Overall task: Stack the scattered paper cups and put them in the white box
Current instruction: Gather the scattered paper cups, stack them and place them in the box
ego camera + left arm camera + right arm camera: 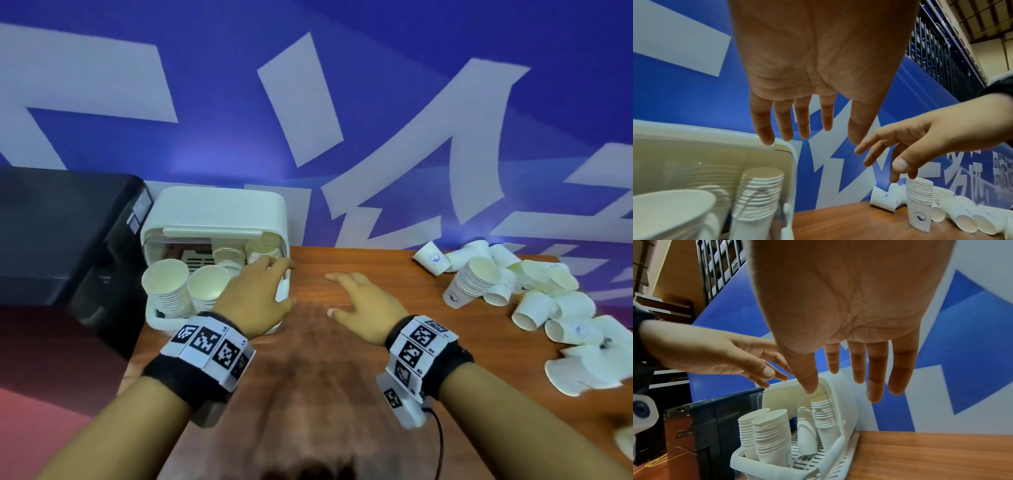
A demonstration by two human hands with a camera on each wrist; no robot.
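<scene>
Both hands are spread wide and hold nothing. The left hand (255, 294) hovers over the white box (219, 209), which holds stacked cups (168, 287). Scattered paper cups (534, 308) lie on the desk (342, 377), right of the right hand (368, 305).

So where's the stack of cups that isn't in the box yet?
In the head view the unboxed stack stands upright on the table's far right, amid the loose cups.
</scene>
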